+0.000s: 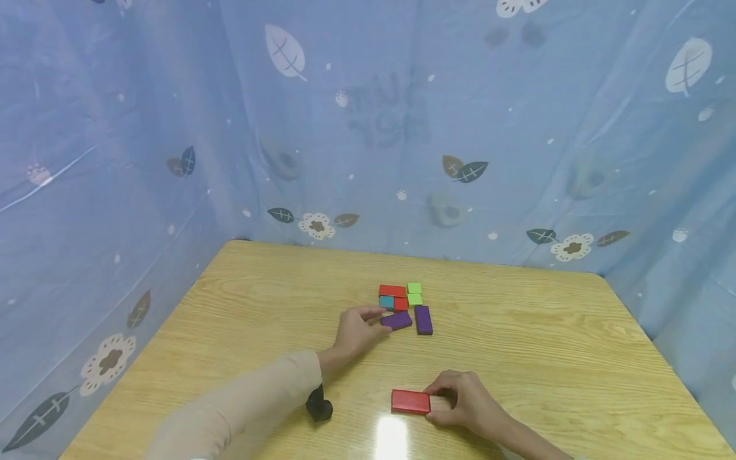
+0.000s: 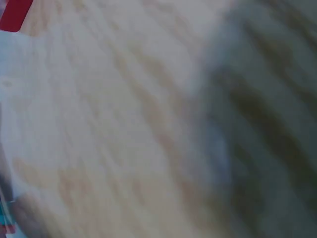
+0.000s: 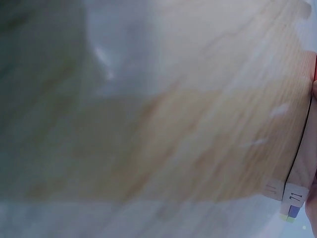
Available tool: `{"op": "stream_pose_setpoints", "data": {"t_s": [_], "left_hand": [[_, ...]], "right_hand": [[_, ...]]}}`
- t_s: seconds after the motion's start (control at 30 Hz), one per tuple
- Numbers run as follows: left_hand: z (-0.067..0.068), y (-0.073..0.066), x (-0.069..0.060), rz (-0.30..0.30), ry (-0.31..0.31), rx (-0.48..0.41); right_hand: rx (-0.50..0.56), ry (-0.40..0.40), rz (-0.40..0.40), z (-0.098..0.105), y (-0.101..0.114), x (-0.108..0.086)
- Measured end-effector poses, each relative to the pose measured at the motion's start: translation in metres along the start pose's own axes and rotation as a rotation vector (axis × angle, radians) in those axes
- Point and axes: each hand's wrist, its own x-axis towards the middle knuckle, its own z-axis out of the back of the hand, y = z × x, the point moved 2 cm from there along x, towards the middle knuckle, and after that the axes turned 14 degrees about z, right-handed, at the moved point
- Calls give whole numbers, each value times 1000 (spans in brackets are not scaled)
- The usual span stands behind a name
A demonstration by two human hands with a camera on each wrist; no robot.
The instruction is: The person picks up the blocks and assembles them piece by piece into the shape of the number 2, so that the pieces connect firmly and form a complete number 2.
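Observation:
In the head view my left hand [image 1: 358, 331] pinches the left end of a purple block [image 1: 397, 321] between thumb and fingers, just in front of a small group of blocks. A second purple block [image 1: 423, 321] lies to its right. Nearer to me, my right hand [image 1: 468, 401] grips a plain wooden block [image 1: 440, 404], whose left end meets a red block [image 1: 411, 402] lying on the table. In the right wrist view the wooden block [image 3: 295, 195] carries the printed number 71. The left wrist view is mostly blurred table, with a red block [image 2: 15, 15] in its corner.
Beyond my left hand sit a long red block [image 1: 393, 291], a teal block [image 1: 386, 303], a small red block [image 1: 400, 305] and two light green blocks [image 1: 414, 294]. A patterned blue curtain [image 1: 356, 128] surrounds the wooden table [image 1: 546, 332]. Something black [image 1: 318, 406] hangs at my left wrist.

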Motion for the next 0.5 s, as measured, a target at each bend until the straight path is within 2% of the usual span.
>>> {"op": "stream_pose_setpoints", "data": {"t_s": [0.23, 0.5], "left_hand": [[-6, 1, -2, 11, -43, 77], [-14, -5, 3, -71, -63, 136]], "right_hand": [[9, 7, -8, 0, -2, -1], [24, 14, -33, 0, -2, -1]]}}
